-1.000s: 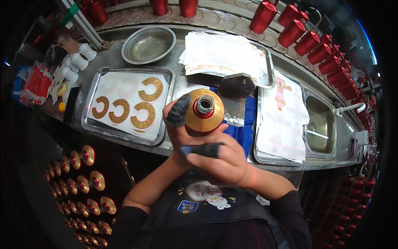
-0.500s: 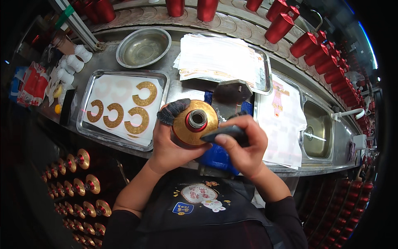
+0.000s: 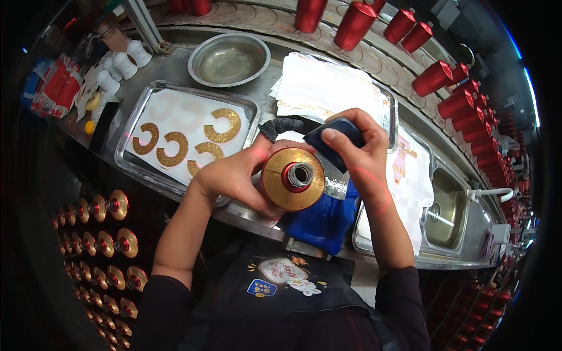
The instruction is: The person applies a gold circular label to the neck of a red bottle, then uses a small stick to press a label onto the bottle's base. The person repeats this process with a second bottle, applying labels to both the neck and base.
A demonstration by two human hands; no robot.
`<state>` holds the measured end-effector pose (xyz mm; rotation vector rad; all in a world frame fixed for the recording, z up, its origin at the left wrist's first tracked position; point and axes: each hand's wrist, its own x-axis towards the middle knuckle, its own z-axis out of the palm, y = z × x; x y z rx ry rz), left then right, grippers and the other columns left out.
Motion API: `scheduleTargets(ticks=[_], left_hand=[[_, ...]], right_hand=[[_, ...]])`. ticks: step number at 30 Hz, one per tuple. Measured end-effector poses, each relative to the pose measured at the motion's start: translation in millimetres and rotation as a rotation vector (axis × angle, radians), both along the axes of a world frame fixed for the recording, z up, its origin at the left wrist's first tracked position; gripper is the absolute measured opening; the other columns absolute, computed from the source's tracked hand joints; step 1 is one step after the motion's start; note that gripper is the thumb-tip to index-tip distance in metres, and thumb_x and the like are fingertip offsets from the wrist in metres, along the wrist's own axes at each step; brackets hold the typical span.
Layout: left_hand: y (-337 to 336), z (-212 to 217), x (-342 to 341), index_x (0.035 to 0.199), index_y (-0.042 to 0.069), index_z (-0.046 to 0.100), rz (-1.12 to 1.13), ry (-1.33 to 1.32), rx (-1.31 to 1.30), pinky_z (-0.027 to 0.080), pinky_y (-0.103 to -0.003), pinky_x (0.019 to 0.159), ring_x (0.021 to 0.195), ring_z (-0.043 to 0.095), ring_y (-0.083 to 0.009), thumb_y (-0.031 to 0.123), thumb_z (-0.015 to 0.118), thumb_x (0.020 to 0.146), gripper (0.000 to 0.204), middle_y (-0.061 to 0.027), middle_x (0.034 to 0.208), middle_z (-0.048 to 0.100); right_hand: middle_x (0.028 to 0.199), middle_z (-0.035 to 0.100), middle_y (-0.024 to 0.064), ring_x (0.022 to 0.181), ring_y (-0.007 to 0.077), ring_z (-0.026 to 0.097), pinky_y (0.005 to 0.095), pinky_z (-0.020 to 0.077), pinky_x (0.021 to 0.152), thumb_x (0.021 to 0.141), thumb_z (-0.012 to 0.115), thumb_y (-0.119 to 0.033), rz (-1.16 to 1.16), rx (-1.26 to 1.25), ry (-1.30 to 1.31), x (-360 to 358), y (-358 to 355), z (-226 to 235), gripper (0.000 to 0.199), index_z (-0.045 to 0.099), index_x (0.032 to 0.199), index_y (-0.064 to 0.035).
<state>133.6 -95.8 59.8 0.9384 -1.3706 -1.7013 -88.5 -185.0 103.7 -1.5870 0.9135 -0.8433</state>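
Note:
My left hand [image 3: 237, 180] is wrapped round a red bottle [image 3: 280, 196] with a gold ring-shaped shoulder and a threaded silver neck turned up towards me. A dark knitted finger cover sits on one finger of that hand, at the bottle's far side. Between the thumb and fingers of my right hand [image 3: 370, 146] is a flat dark blue scraper [image 3: 332, 142]. Its edge is at the far right of the bottle's shoulder; whether it touches I cannot tell. Beneath the bottle lies a blue cloth [image 3: 322, 225].
Left of my hands, a metal tray [image 3: 123, 146] carries white paper with several gold C-shaped decals [image 3: 174, 149]. Behind stand a metal bowl [image 3: 196, 61] of water and stacked white sheets [image 3: 322, 82]. A sink [image 3: 448, 225] is at right. Red bottles [image 3: 356, 26] line the conveyor.
My right hand has raised the scraper from the near right of the bottle's shoulder to its far right side. The bottle has tilted slightly, and the whole view has shifted.

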Motion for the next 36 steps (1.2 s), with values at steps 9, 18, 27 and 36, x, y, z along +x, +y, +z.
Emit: scheduleTargets(ticks=[9,18,27,36], left_hand=[[35.4,-20.7,-35.9,0.153,0.002,0.012,0.307,-0.148,-0.306,0.037,-0.040,0.114,0.134,0.048,-0.0308,0.023,0.096,0.064,0.125,-0.0190,0.143,0.046],[36.5,-28.5,-37.0,0.146,0.000,0.024,0.362,-0.121,-0.270,0.039,-0.039,0.113,0.134,0.050,-0.0284,0.021,0.096,0.063,0.112,-0.0169,0.141,0.049],[41.7,-33.9,-52.7,0.149,0.004,0.038,0.526,-0.135,-0.511,0.043,-0.040,0.111,0.135,0.051,-0.0274,0.013,0.093,0.069,0.098,-0.0161,0.143,0.049],[39.6,-66.4,-91.2,0.154,-0.004,0.020,0.800,-0.075,-0.659,0.043,-0.041,0.113,0.134,0.050,-0.0317,0.019,0.090,0.078,0.105,-0.0209,0.148,0.038]], right_hand=[[0.086,0.069,0.0020,0.080,0.0080,0.064,0.0234,0.0514,0.077,0.082,0.082,-0.014,0.313,0.165,0.086,21.0,-35.1,12.7,0.024,0.068,0.097,-0.0008],[0.081,0.068,0.0008,0.075,0.0069,0.060,0.0234,0.0495,0.068,0.081,0.081,-0.010,0.446,0.118,-0.075,25.0,-30.4,19.2,0.017,0.070,0.092,-0.0015],[0.085,0.066,0.0013,0.081,0.0076,0.060,0.0222,0.0481,0.074,0.084,0.078,-0.009,0.037,-0.082,0.060,-5.7,-1.6,-2.4,0.017,0.068,0.094,-0.0014],[0.087,0.065,0.0063,0.075,0.0244,0.062,0.0356,0.0479,0.063,0.064,0.074,0.005,0.110,-0.988,0.099,-31.2,100.5,-16.0,0.036,0.076,0.097,-0.0078]])
